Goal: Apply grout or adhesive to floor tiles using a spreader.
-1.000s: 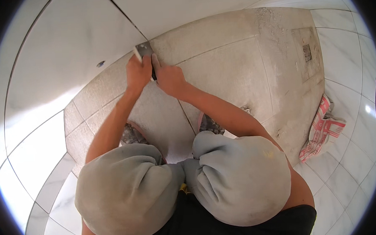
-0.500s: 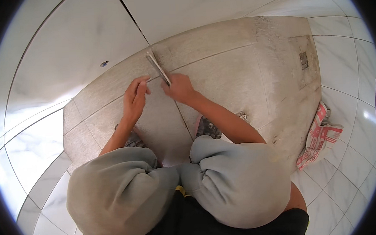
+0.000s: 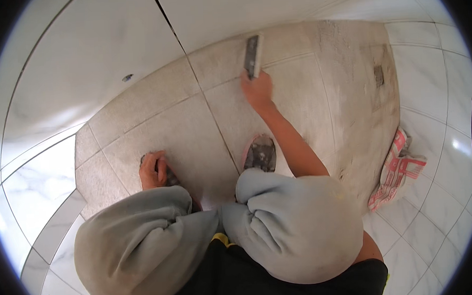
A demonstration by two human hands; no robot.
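My right hand [image 3: 257, 90] is closed round the near end of a hand float [image 3: 251, 56], a narrow rectangular tool with a dark speckled face and a pale edge. It is tilted over the beige floor tiles [image 3: 184, 121], close to the far wall; I cannot tell whether it touches them. My left hand [image 3: 153, 170] hangs beside my left knee, above my left shoe. Its fingers are loosely bent, the thumb stands apart, and nothing shows in it.
A large marbled white wall [image 3: 97, 48] rises at the far side. To the right lie a crumpled red-and-white bag [image 3: 395, 174] and a small square drain [image 3: 379, 76] in rough floor. My right shoe [image 3: 260, 153] stands on the tiles.
My right hand has carried the float to the right and turned it more upright. My left hand has drawn back from near it to beside my left knee.
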